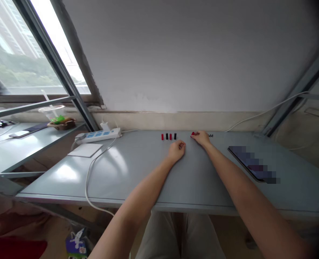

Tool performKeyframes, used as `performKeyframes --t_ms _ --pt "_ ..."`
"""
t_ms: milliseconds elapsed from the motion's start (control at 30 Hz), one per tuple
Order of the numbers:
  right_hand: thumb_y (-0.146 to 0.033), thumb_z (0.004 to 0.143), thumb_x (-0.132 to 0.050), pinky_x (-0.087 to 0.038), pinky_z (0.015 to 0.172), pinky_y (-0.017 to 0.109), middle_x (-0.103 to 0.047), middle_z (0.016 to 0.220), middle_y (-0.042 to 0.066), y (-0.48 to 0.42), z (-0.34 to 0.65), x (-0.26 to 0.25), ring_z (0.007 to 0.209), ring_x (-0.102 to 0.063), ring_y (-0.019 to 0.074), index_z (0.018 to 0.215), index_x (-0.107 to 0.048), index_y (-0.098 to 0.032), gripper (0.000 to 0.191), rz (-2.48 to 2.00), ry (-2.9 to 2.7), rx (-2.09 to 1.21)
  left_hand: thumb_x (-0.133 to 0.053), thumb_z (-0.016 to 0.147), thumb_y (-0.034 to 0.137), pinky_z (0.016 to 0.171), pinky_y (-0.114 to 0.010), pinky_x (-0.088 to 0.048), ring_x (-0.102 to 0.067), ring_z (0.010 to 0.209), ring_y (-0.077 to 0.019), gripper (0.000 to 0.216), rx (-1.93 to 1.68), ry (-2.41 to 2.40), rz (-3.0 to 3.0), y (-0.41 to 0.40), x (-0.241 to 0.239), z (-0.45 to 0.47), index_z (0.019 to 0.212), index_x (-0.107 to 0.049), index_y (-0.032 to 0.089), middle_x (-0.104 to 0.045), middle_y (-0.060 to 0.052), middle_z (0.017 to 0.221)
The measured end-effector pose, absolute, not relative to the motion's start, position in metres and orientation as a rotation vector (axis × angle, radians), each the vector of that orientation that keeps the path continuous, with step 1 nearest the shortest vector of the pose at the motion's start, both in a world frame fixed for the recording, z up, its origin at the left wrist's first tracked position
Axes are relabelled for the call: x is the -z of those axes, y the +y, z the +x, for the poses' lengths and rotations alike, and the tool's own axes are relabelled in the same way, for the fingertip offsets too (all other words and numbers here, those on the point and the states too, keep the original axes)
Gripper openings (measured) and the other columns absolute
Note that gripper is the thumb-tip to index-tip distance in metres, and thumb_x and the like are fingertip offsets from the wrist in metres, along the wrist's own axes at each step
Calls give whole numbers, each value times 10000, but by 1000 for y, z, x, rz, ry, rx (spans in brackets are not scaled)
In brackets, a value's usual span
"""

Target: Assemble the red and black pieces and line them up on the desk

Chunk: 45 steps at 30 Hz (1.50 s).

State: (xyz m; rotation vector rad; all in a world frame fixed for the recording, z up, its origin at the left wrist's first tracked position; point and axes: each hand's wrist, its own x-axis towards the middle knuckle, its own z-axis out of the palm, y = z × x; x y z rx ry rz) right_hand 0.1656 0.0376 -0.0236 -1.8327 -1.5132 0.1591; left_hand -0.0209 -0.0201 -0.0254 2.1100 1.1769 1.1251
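Head view, 4 upright cylinders [170,136], right hand [201,138] seemingly touching red piece [192,133]

Daylight floods through the tall metal-framed window [54,46] on the left, burning its upper panes nearly white. Pale glare patches the smooth grey tabletop [68,172]; only faint shadows lie under the left hand [177,151] and right hand [201,138]. Wide-angle distortion slants the edges, the right corners fall dark, and a pixelated mosaic covers a dark rectangular phone [252,163].
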Motion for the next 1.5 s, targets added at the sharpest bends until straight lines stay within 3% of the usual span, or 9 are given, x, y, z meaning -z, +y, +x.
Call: performKeyframes --t_ms 533,900,1200,1367,1500 --pt "-302 691 -601 -413 679 252 -657 813 82 47 158 19 747 -591 171 778 -656 -145 187 -1960 -1606 -156 -475 732 129 634 -225 -438 -533 584 -99 176 -1073 1185 2094 -25 19 -20 822 -626 135 -620 -17 652" --pt "-153 715 -517 -408 678 244 -660 853 106 46 159 17 793 -597 189 806 -652 -134 164 -2073 -1658 -211 -465 732 145 621 -224 -432 -520 572 -96 182 -1071 1188 2116 -23 23 -20 819 -624 135 -626 -25 671" --pt "-202 718 -550 -408 669 241 -658 862 103 44 157 12 823 -594 195 835 -655 -134 172 -2147 -1734 -220 -452 743 164 629 -229 -438 -535 597 -104 188 -1047 1193 2166 -23 24 -21 830 -618 148 -637 -29 713" --pt "-280 700 -608 -413 686 257 -650 893 127 32 162 -5 844 -591 208 869 -656 -124 235 -2262 -1885 -191 -426 767 165 686 -253 -443 -566 675 -132 236 -988 1319 2258 -26 21 -23 928 -599 165 -645 -41 774" --pt "-299 668 -635 -415 655 273 -657 823 112 14 158 -14 763 -600 208 809 -665 -140 215 -2295 -2017 -223 -401 792 181 737 -296 -436 -586 773 -182 376 -927 1489 2328 -34 11 -24 1157 -489 181 -638 -75 847"
